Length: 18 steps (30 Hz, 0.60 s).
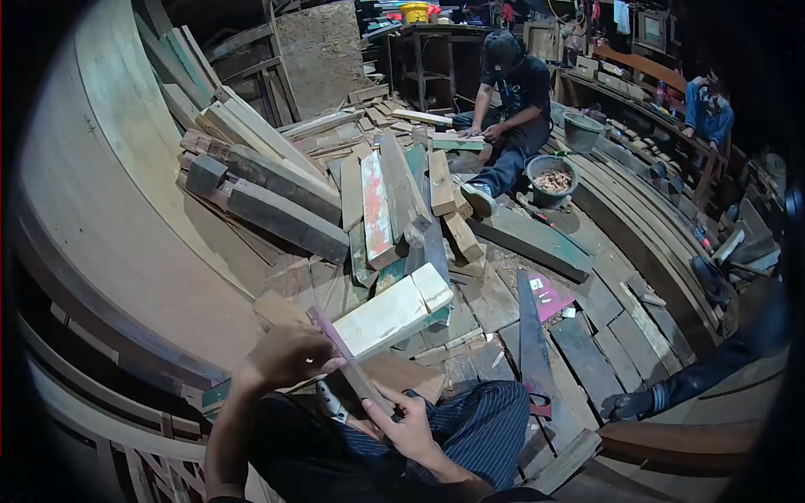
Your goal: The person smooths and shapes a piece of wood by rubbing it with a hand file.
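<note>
head view: hands (pixel 289 356) (pixel 412 431) grip a wooden strip (pixel 355 375); the bucket (pixel 547 199) holds probably wood chips (pixel 553 181).

The strip (pixel 355 377) at lower centre is dull brown with a mauve upper end; below it, dark trousers (pixel 490 427) carry thin pale pinstripes. At centre, a cream block (pixel 386 315) shows a green side. Above it, a board (pixel 375 191) is patched red and white. Right of centre lies a bright pink sheet (pixel 551 297) beside a blue-grey saw (pixel 532 335) with a red-edged handle. A tub (pixel 414 12) at the top is yellow; a jacket (pixel 709 119) at upper right, blue.
</note>
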{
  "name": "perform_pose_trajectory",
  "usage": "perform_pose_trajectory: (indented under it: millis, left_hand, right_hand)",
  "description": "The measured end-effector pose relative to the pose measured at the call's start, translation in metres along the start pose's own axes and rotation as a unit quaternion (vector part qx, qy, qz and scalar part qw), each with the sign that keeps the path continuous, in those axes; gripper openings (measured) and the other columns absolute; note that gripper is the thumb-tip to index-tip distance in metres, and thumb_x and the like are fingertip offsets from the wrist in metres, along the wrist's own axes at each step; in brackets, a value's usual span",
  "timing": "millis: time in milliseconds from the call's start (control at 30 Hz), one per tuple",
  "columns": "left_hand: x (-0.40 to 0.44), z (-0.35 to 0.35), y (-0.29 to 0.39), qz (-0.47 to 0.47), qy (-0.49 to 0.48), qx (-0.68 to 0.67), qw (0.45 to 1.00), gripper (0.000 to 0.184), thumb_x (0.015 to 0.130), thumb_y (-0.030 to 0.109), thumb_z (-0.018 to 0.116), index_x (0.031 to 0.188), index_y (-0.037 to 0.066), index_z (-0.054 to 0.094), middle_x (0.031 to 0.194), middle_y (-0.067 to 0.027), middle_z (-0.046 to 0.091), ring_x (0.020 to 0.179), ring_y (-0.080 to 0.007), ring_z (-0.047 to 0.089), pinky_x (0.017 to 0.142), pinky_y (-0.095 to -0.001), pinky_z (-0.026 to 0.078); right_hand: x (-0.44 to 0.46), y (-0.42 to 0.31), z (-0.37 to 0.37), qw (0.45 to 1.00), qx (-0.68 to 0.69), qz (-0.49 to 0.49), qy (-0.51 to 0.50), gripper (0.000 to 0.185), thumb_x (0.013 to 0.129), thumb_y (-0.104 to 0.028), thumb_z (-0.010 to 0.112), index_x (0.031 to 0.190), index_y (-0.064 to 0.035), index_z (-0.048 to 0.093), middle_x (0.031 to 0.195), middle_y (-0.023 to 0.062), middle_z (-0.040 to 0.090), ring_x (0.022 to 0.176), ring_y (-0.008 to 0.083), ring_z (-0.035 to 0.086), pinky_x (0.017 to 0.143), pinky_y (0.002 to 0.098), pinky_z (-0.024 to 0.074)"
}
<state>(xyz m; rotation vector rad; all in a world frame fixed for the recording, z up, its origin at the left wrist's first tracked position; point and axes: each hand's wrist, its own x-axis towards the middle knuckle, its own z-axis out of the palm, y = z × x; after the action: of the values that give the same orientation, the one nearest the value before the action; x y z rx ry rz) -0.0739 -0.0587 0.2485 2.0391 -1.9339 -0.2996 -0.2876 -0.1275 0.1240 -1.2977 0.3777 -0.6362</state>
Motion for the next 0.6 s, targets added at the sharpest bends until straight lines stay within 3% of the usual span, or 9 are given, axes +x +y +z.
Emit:
perform_pose_trajectory:
  millis: [100,200,600]
  left_hand:
    - [0.000,0.001,0.000,0.001,0.013,0.021,1.000,0.024,0.086,0.026,0.076,0.077,0.005,0.071,0.074,-0.0123,0.067,0.073,-0.0298,0.067,0.066,-0.0413,0.051]
    - [0.002,0.001,0.002,0.029,0.033,0.049,0.998,0.020,0.085,0.025,0.080,0.079,0.006,0.075,0.074,-0.0082,0.072,0.064,-0.0220,0.069,0.060,-0.0342,0.054]
    - [0.000,0.003,-0.001,0.040,0.021,0.064,0.997,0.014,0.081,0.019,0.080,0.078,0.007,0.073,0.075,-0.0085,0.071,0.067,-0.0235,0.069,0.062,-0.0350,0.054]
  right_hand:
    - [0.001,0.008,0.001,0.999,-0.002,-0.031,0.010,0.038,0.094,-0.010,0.072,0.128,0.0069,0.065,0.073,0.0053,0.068,0.063,0.0058,0.062,0.058,0.0229,0.0513]
    - [0.000,0.009,0.002,0.999,-0.013,-0.034,0.010,0.039,0.094,-0.010,0.072,0.127,0.0077,0.065,0.073,0.0055,0.068,0.063,0.0058,0.062,0.058,0.0230,0.0513]
    - [0.001,0.015,0.006,0.998,-0.009,-0.066,0.019,0.039,0.094,-0.014,0.073,0.125,0.0082,0.066,0.069,0.0056,0.067,0.060,0.0057,0.061,0.057,0.0235,0.0502]
